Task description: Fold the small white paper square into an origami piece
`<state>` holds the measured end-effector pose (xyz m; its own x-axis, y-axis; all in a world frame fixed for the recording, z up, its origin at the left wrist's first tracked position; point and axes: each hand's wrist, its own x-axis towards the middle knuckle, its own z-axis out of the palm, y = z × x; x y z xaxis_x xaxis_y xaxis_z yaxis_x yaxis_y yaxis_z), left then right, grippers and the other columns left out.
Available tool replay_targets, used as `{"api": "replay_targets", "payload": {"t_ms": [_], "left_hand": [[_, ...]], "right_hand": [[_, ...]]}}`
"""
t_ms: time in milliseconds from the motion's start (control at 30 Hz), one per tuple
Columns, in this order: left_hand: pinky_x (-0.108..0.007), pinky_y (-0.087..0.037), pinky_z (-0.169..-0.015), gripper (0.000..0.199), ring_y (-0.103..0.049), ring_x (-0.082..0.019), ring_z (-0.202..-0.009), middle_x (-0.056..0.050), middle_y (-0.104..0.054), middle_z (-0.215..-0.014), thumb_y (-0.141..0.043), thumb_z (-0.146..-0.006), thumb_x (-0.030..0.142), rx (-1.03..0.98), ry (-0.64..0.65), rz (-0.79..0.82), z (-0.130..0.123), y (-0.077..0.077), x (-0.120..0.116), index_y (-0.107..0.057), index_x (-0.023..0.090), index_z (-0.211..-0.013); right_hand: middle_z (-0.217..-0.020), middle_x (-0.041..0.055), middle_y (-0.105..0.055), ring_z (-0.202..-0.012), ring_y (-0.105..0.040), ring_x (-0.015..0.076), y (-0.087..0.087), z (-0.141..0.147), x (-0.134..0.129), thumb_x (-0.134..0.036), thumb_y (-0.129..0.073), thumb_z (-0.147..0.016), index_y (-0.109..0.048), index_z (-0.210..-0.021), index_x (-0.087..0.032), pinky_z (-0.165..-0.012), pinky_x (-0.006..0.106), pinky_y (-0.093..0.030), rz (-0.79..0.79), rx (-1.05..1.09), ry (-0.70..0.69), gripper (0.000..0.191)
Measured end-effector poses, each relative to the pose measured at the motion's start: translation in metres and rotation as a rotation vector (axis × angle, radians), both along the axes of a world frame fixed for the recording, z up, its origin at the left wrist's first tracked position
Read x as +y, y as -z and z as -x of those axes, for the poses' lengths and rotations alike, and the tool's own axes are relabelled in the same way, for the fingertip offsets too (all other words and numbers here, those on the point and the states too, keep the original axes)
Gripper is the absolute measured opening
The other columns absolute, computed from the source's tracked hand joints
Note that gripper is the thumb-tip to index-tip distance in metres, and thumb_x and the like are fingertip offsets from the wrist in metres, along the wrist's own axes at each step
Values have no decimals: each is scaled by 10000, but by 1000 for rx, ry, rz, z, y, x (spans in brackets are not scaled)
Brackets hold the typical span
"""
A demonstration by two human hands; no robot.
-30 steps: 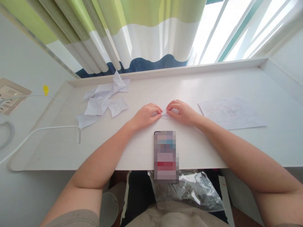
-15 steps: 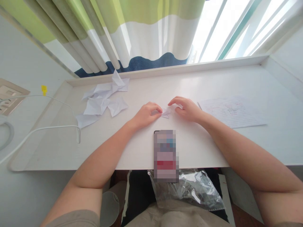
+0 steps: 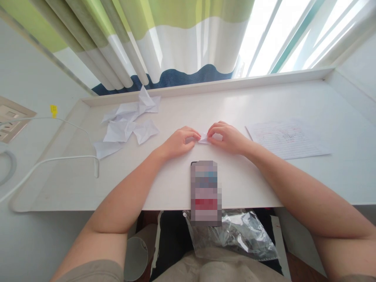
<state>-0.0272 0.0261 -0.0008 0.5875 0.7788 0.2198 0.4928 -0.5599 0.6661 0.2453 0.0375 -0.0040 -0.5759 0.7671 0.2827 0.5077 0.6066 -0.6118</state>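
A small folded piece of white paper (image 3: 203,138) lies on the white desk between my two hands. My right hand (image 3: 226,137) has its thumb and fingers closed on the paper's right part, and its fingertips hide that side. At the paper's left edge is my left hand (image 3: 182,141), its thumb and fingers apart, the index fingertip at or very near the paper. Below the hands a phone (image 3: 205,192) with a blurred screen juts over the desk's front edge.
Several folded white papers (image 3: 120,129) are heaped at the back left. A written sheet (image 3: 289,139) lies to the right. White cables (image 3: 67,158) hang over the left side. Clear plastic packaging (image 3: 249,235) rests on my lap, and a curtain (image 3: 188,43) hangs behind the desk.
My right hand has come down and left onto the folded paper and closed on it. The thumb of my left hand has come away from the paper.
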Motion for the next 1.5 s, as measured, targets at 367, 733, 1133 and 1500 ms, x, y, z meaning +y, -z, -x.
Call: {"api": "replay_targets", "payload": {"t_ms": [367,733,1133,1500], "left_hand": [[-490,-595,-1131,144,-767,-266,-1193,-77,-862,-1195,-715,-1096,284,54,13,-144,-4,4,2,-855,268,-1065],[-500,-582,-1135,169,-748,-293,-1239,-95,-838,-1252,-733,-1063,270,93,-10,-164,-6,3,0,-819,251,-1207],[-481,-611,-1113,143,-762,-271,-1152,-84,-841,-1151,-740,-1049,258,6,-118,-80,-15,6,-2,-821,238,-934],[-522,-571,-1165,226,-746,-291,-1221,-84,-842,-1217,-730,-1063,304,91,-57,-139,-8,2,-1,-807,239,-861]], "right_hand": [[-1230,80,-809,-1236,-681,360,-1,-4,-5,-394,-820,-959,-829,-1046,-319,-1141,581,-512,-12,-60,-50,116],[-1162,96,-857,-1112,-733,329,2,-6,3,-335,-650,-1073,-839,-1010,-290,-1049,544,-553,-25,-76,-57,204],[-1034,66,-864,-1078,-765,321,3,1,4,-306,-720,-1014,-829,-1041,-295,-1022,525,-586,26,3,37,113],[-1299,133,-828,-1256,-727,382,2,-11,5,-411,-775,-977,-840,-1198,-278,-1142,622,-563,15,-25,-5,266]]}}
